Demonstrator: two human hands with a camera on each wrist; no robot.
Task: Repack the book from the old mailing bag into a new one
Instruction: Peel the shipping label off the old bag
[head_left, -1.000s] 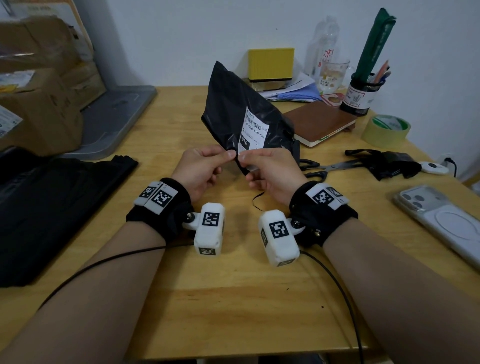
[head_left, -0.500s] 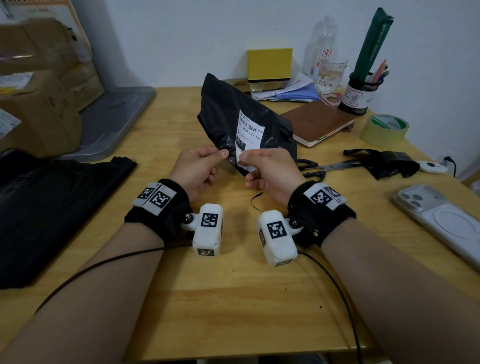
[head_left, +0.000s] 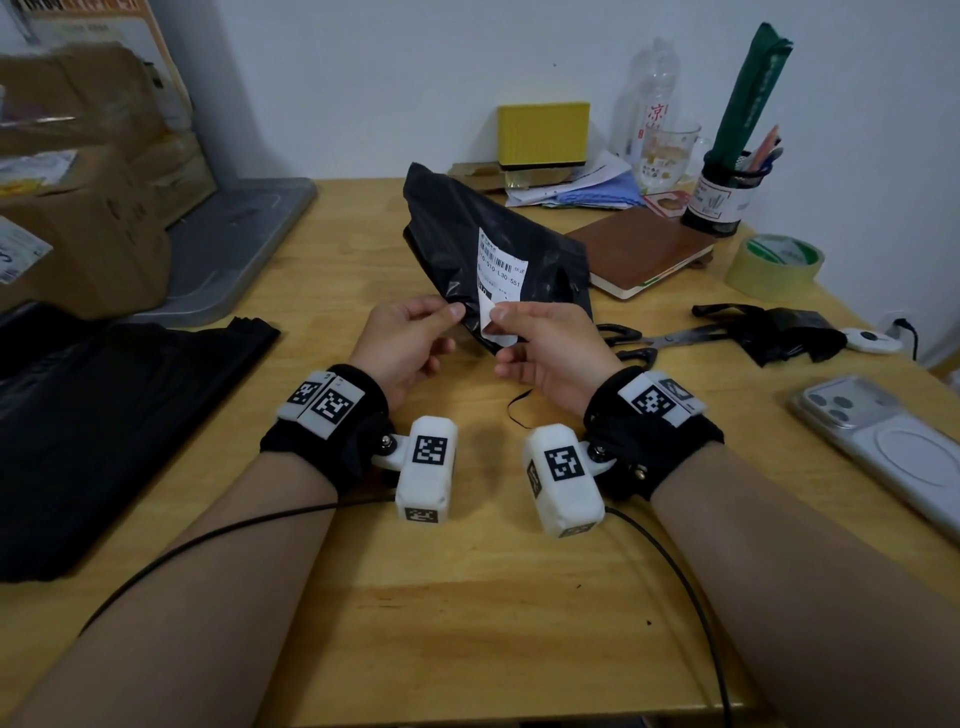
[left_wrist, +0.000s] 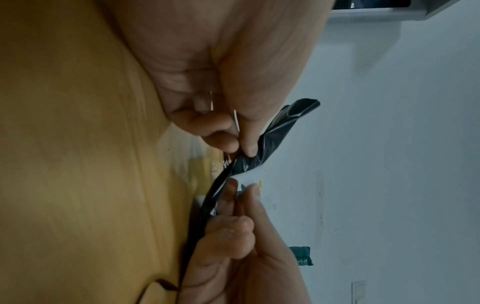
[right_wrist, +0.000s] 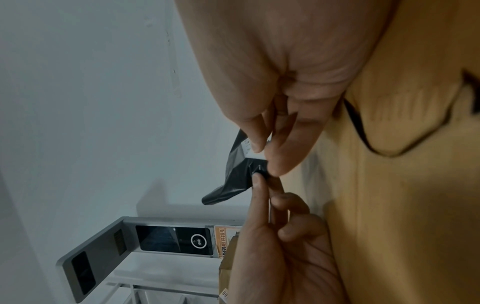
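Note:
I hold the old black mailing bag (head_left: 457, 234) tilted above the wooden table, its white shipping label (head_left: 498, 265) facing me. My left hand (head_left: 452, 314) pinches the bag's near black corner between thumb and forefinger. My right hand (head_left: 501, 317) pinches the label's lower corner, which curls off the plastic. The left wrist view shows the left hand (left_wrist: 244, 148) on the bag (left_wrist: 275, 127). In the right wrist view the right hand (right_wrist: 262, 148) grips the label corner. A brown book (head_left: 639, 249) lies behind the bag to the right. Flat black new bags (head_left: 104, 415) lie at the left.
Scissors (head_left: 660, 338) and a crumpled black plastic scrap (head_left: 779, 332) lie right of my hands. A tape roll (head_left: 774, 265), a pen holder (head_left: 711, 197) and a phone (head_left: 893, 447) stand along the right side. Cardboard boxes (head_left: 78, 234) sit on a grey tray (head_left: 234, 244) at back left.
The bag has tipped back and sunk lower. The label's lower corner has come away from the plastic under my right thumb. Both hands stay close together.

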